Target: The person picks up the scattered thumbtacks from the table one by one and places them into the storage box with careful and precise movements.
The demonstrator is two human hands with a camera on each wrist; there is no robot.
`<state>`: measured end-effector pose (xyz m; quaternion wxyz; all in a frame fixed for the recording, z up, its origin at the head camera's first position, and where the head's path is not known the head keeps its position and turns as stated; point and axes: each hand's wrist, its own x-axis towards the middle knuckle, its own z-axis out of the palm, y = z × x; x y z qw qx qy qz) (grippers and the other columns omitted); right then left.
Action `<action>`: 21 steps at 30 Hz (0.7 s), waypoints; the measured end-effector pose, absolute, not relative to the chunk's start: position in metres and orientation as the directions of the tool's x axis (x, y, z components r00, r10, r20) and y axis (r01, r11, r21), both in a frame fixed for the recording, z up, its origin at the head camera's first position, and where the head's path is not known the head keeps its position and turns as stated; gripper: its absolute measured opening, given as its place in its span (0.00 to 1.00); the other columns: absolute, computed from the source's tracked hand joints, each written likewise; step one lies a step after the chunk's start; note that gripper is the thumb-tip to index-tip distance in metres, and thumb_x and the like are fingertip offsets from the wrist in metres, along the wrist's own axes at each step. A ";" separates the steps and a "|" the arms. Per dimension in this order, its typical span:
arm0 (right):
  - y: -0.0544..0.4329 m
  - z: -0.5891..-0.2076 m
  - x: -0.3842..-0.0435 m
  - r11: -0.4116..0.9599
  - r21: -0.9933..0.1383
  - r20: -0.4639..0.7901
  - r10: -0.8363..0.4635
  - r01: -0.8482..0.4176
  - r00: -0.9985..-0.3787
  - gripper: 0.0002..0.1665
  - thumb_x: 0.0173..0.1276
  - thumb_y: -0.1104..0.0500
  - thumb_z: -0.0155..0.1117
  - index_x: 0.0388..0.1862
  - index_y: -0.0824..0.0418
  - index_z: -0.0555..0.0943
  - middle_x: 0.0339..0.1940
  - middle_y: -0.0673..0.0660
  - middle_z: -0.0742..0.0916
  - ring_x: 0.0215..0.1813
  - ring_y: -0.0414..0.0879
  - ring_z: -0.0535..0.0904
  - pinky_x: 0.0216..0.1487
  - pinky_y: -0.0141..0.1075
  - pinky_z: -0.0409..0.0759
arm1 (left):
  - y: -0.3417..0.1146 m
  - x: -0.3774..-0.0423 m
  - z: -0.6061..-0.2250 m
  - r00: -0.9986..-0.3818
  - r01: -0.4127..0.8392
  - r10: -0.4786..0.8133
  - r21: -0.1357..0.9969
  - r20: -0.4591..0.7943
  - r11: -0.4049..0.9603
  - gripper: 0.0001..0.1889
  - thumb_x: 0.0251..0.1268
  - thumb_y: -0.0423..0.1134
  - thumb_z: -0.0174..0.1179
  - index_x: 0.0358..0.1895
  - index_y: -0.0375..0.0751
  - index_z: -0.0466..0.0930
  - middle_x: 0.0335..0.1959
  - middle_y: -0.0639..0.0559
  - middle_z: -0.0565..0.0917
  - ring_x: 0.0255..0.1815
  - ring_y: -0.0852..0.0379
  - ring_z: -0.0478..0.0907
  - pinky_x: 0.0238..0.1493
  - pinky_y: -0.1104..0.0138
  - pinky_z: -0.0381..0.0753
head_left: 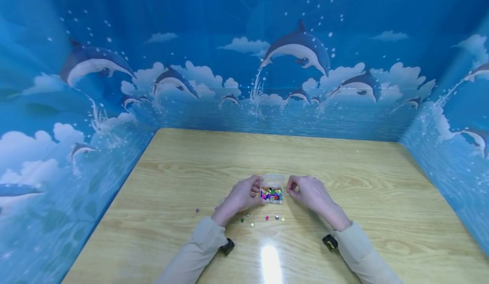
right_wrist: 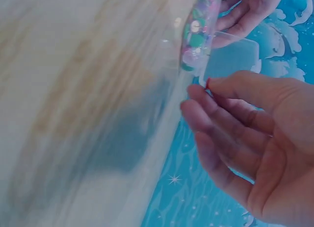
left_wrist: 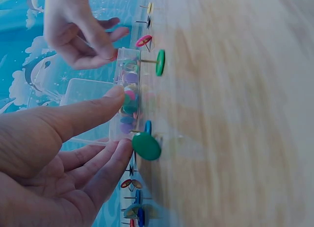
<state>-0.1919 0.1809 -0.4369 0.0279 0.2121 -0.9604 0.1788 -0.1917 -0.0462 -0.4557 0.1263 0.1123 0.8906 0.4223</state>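
Observation:
A clear plastic box [left_wrist: 129,54] filled with colourful thumbtacks [head_left: 272,195] sits on the table, its see-through lid [head_left: 273,179] swung back on the far side. My left hand [head_left: 242,195] grips the box by its left end, the thumb along the near side and the fingers around the end. Just off the right end is my right hand [head_left: 311,192], pinching a small red thumbtack [right_wrist: 208,84] between thumb and forefinger. Most of that tack is hidden by the fingertips. The other right fingers curve loosely below it.
Several loose thumbtacks lie on the wooden table [head_left: 363,182] near the box, among them a pink one [head_left: 267,218] and a green one [left_wrist: 146,146] close to the left fingertips. A purple tack [head_left: 197,210] lies farther left. Dolphin-printed curtains [head_left: 244,63] enclose the table.

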 end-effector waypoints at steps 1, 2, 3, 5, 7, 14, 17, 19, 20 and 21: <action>0.180 -0.436 -0.192 0.843 -0.340 0.142 -0.393 -0.417 -0.909 0.04 0.62 0.63 0.72 0.32 0.55 0.85 0.29 0.50 0.89 0.18 0.36 0.68 0.19 0.28 0.71 | -0.046 -0.192 -0.456 -0.943 0.093 0.306 0.780 -0.131 0.619 0.37 0.50 0.34 0.77 0.67 0.40 0.73 0.52 0.46 0.84 0.50 0.49 0.83 0.56 0.60 0.86; 0.178 -0.434 -0.191 0.839 -0.344 0.154 -0.393 -0.422 -0.906 0.04 0.63 0.63 0.72 0.32 0.55 0.84 0.28 0.50 0.89 0.17 0.35 0.68 0.18 0.27 0.70 | -0.046 -0.192 -0.456 -0.944 0.089 0.303 0.779 -0.133 0.620 0.37 0.50 0.34 0.77 0.67 0.40 0.73 0.53 0.46 0.84 0.51 0.49 0.83 0.56 0.60 0.85; 0.176 -0.433 -0.191 0.833 -0.348 0.167 -0.397 -0.430 -0.903 0.04 0.63 0.63 0.72 0.32 0.55 0.84 0.28 0.50 0.89 0.17 0.35 0.69 0.18 0.27 0.70 | -0.046 -0.192 -0.456 -0.944 0.088 0.301 0.779 -0.134 0.621 0.37 0.50 0.34 0.77 0.67 0.41 0.73 0.53 0.46 0.84 0.51 0.49 0.83 0.56 0.60 0.85; 0.172 -0.431 -0.191 0.819 -0.359 0.186 -0.407 -0.447 -0.894 0.03 0.63 0.62 0.72 0.32 0.56 0.85 0.27 0.49 0.88 0.19 0.34 0.72 0.18 0.27 0.72 | -0.046 -0.192 -0.457 -0.944 0.087 0.300 0.777 -0.136 0.624 0.37 0.50 0.35 0.77 0.67 0.41 0.73 0.53 0.46 0.84 0.50 0.50 0.83 0.56 0.60 0.86; 0.167 -0.430 -0.191 0.806 -0.373 0.197 -0.415 -0.460 -0.888 0.03 0.63 0.60 0.73 0.33 0.55 0.86 0.27 0.49 0.88 0.22 0.34 0.76 0.21 0.26 0.75 | -0.046 -0.192 -0.457 -0.944 0.086 0.301 0.776 -0.138 0.625 0.37 0.51 0.35 0.77 0.67 0.41 0.73 0.53 0.46 0.84 0.50 0.50 0.83 0.56 0.60 0.86; 0.157 -0.430 -0.190 0.788 -0.397 0.224 -0.415 -0.471 -0.882 0.03 0.63 0.57 0.75 0.36 0.54 0.89 0.27 0.49 0.90 0.22 0.33 0.79 0.21 0.24 0.76 | -0.047 -0.192 -0.457 -0.940 0.099 0.314 0.774 -0.133 0.625 0.37 0.51 0.36 0.77 0.67 0.40 0.73 0.53 0.46 0.83 0.51 0.49 0.83 0.56 0.59 0.85; 0.157 -0.431 -0.189 0.788 -0.409 0.209 -0.411 -0.461 -0.887 0.05 0.64 0.58 0.74 0.39 0.54 0.90 0.30 0.51 0.91 0.22 0.32 0.78 0.20 0.24 0.75 | -0.047 -0.193 -0.457 -0.939 0.110 0.321 0.771 -0.127 0.627 0.36 0.51 0.36 0.77 0.67 0.40 0.73 0.53 0.46 0.83 0.51 0.49 0.83 0.57 0.59 0.85; 0.159 -0.430 -0.188 0.791 -0.413 0.199 -0.405 -0.452 -0.892 0.06 0.63 0.59 0.74 0.39 0.53 0.90 0.34 0.50 0.91 0.23 0.31 0.78 0.22 0.25 0.76 | -0.048 -0.193 -0.457 -0.938 0.112 0.322 0.770 -0.126 0.628 0.36 0.51 0.36 0.77 0.66 0.40 0.73 0.53 0.46 0.84 0.51 0.49 0.83 0.57 0.60 0.85; 0.161 -0.430 -0.186 0.792 -0.414 0.196 -0.404 -0.449 -0.894 0.06 0.63 0.60 0.74 0.39 0.52 0.90 0.34 0.50 0.91 0.24 0.31 0.78 0.23 0.26 0.77 | -0.048 -0.193 -0.457 -0.938 0.111 0.321 0.769 -0.128 0.630 0.36 0.52 0.37 0.77 0.66 0.40 0.73 0.53 0.46 0.84 0.51 0.50 0.83 0.56 0.60 0.85; 0.163 -0.430 -0.185 0.793 -0.412 0.195 -0.405 -0.450 -0.893 0.06 0.63 0.60 0.74 0.39 0.52 0.90 0.35 0.49 0.91 0.24 0.31 0.78 0.24 0.26 0.78 | -0.048 -0.193 -0.457 -0.939 0.108 0.319 0.769 -0.129 0.630 0.36 0.51 0.36 0.77 0.66 0.40 0.73 0.53 0.46 0.84 0.51 0.50 0.83 0.56 0.60 0.85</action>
